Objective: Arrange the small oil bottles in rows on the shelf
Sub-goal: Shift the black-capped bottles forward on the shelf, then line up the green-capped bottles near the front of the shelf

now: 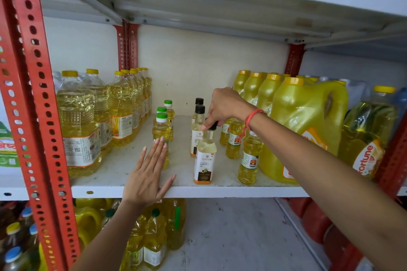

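On the white shelf point(220, 191) three small bottle rows run front to back. Green-capped yellow oil bottles point(161, 126) form the left row. Black-capped coconut oil bottles point(198, 121) form the middle row. Small yellow bottles with orange labels point(250, 158) form the right row. My right hand point(224, 108) pinches the black cap of the front coconut oil bottle point(204, 160), which stands upright near the shelf edge. My left hand point(147, 174) is flat with fingers spread, its fingertips at the front green-capped bottle.
Large clear oil bottles point(79, 125) fill the shelf's left side and big yellow jugs point(306, 125) the right. A red perforated upright point(33, 99) stands at front left. More bottles point(154, 240) stand on the shelf below. The shelf above hangs low overhead.
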A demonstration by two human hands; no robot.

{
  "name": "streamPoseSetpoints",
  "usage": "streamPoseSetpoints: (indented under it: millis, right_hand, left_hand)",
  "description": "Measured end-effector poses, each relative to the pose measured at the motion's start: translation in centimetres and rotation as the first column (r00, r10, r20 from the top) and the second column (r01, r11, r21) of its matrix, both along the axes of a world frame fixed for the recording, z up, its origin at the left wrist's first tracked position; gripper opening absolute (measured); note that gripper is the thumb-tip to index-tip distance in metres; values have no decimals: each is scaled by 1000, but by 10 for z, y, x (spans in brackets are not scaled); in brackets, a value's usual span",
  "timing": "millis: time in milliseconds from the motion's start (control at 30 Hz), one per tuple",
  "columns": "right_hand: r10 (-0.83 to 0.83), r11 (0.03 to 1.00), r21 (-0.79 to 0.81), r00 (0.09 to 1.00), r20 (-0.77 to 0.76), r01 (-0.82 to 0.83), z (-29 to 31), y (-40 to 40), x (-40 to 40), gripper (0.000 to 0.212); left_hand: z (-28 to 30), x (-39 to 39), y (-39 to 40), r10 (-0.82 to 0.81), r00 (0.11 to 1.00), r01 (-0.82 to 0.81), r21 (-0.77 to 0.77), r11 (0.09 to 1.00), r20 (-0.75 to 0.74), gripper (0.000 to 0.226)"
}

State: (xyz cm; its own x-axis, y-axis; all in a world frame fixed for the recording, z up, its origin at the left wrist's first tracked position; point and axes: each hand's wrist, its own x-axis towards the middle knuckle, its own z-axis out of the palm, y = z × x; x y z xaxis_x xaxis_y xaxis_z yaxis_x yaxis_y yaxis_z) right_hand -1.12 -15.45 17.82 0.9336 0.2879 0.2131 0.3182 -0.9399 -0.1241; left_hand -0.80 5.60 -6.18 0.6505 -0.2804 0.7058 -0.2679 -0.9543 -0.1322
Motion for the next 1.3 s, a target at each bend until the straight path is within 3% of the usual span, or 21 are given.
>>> streamPoseSetpoints:
  millis: [700, 1000, 1167, 1300]
  right_hand:
    - [-3, 1000, 8, 1000, 7, 3, -1, 3, -2, 59]
    - [-16, 999, 44, 1000, -2, 16, -3, 1, -4, 61]
    - [27, 990, 135, 985, 173, -50, 4, 9, -1, 62]
    - [107, 977, 162, 976, 187, -138, 11, 37, 3, 48]
  left_hand:
    - [-1, -2, 1, 16, 1000, -16, 15, 1000, -26, 82]
    - [1, -3, 1, 11, 1000, -12, -50, 999, -18, 84]
    - [6, -5, 19, 60, 997, -51, -160, 986, 52, 87]
    - [5, -6, 43, 109, 992, -93, -217, 972, 66, 88]
